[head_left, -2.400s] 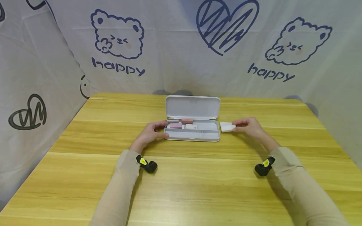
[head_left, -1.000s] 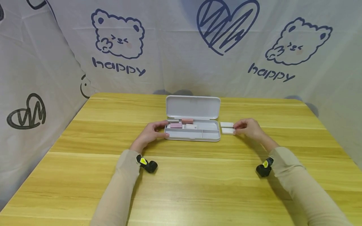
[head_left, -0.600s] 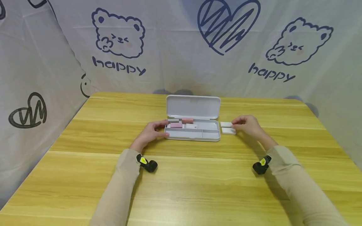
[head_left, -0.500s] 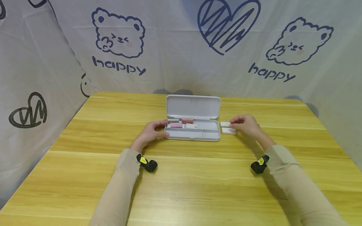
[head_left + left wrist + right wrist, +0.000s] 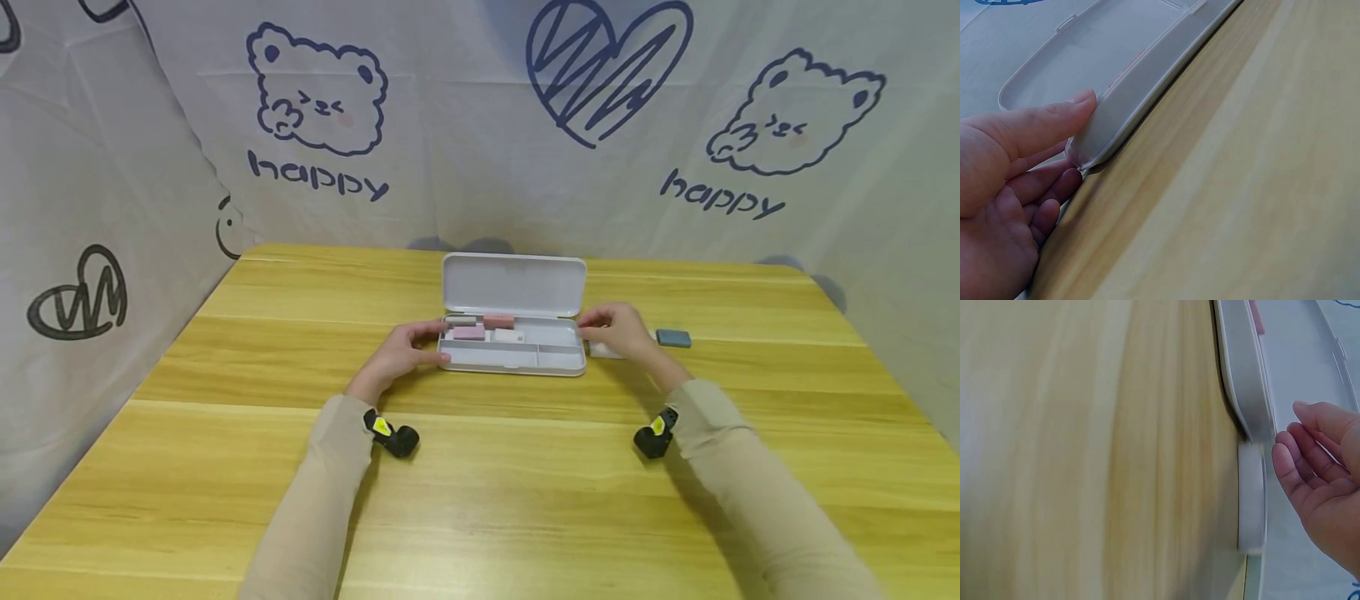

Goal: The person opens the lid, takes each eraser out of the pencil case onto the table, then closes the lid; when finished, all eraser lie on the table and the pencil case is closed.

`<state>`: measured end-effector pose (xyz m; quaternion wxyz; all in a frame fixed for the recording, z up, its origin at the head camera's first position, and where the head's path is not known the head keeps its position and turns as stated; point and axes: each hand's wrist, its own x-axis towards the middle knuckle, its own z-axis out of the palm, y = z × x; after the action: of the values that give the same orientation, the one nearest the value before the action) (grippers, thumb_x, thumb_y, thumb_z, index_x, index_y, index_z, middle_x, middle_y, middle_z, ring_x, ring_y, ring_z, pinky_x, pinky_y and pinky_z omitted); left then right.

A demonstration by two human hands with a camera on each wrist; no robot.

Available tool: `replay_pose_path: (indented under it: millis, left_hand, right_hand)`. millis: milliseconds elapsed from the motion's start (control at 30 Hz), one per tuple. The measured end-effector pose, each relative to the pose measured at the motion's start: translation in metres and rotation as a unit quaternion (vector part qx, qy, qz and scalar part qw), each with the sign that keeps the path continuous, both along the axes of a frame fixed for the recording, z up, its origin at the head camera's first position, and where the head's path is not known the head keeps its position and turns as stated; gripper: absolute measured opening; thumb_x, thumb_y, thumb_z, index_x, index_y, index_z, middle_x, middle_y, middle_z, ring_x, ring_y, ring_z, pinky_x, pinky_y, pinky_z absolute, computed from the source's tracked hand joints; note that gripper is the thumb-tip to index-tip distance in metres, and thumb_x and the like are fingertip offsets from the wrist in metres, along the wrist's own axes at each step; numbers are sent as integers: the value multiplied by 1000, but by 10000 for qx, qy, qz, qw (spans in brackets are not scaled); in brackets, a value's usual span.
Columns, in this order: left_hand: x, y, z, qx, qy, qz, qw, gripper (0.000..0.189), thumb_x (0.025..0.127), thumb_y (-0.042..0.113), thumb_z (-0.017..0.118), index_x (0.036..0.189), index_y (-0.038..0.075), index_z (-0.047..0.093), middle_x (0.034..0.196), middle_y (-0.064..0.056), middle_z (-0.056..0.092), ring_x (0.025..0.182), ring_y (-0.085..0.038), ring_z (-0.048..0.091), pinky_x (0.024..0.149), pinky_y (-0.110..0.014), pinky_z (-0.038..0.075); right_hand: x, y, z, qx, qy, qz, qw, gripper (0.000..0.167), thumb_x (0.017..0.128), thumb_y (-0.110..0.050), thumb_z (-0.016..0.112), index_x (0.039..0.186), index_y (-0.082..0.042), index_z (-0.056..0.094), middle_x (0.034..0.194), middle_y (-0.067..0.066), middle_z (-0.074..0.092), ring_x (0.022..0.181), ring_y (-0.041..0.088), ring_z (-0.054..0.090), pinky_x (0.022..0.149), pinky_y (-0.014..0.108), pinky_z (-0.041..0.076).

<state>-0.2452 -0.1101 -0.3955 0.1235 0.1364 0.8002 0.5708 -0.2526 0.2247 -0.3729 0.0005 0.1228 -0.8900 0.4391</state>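
Note:
A white pencil case (image 5: 487, 357) stands with its lid raised near the back of the table. My left hand (image 5: 396, 354) grips its left end, thumb against the front corner; the left wrist view shows the thumb on the wall and fingers round the end. Inside lie a purple eraser (image 5: 468, 332), a pink one (image 5: 498, 321), a white one (image 5: 509, 336) and a grey one (image 5: 460, 321). My right hand (image 5: 618, 330) hovers by the case's right end, fingers loosely bent, nothing visibly held. Below it lies a white eraser (image 5: 1251, 500), partly hidden; a second white one is covered in the head view.
A blue-grey eraser (image 5: 673, 338) lies on the wooden table (image 5: 525, 492) to the right of my right hand. A white cloth (image 5: 465, 167) with drawn bears and hearts hangs behind the table.
My right hand has let go of the white erasers, now laid in two rows, and moved left over them to the case's end. The blue-grey eraser has come into view. My left hand stays put.

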Motion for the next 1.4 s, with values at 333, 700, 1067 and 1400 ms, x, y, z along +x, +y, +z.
replay_pose_path:
  millis: [333, 700, 1067, 1400]
  left_hand:
    - [-1, -1, -1, 1, 1, 8, 10000, 53, 75, 3, 69, 123, -4, 50, 136, -14, 39, 119, -26, 38, 98, -38, 29]
    - [1, -2, -2, 62, -25, 23, 10000, 53, 75, 1, 68, 124, -4, 49, 130, -18, 44, 118, -28, 39, 98, -37, 28]
    - [0, -3, -3, 51, -43, 5, 10000, 55, 74, 3, 70, 124, -3, 49, 131, -17, 44, 119, -28, 38, 99, -38, 27]
    - [11, 1, 16, 35, -93, -46, 9999, 54, 76, -1, 67, 125, -7, 46, 132, -21, 41, 120, -30, 36, 100, -39, 26]
  right_hand:
    - [-1, -30, 7, -15, 31, 78, 10000, 17, 79, -1, 65, 93, 10, 63, 87, 19, 63, 75, 21, 56, 61, 20, 44]
    - [-8, -52, 1, -359, -166, 269, 9989, 24, 79, 0, 65, 100, 10, 61, 89, 19, 63, 74, 19, 57, 60, 28, 49]
    - [-15, -70, -7, -574, -121, 513, 9970, 28, 78, 3, 65, 103, 12, 59, 84, 21, 62, 65, 13, 55, 58, 30, 50]
    - [-18, -80, -7, -441, -249, 325, 9982, 29, 78, -1, 66, 105, 8, 61, 83, 17, 64, 65, 12, 55, 59, 25, 48]
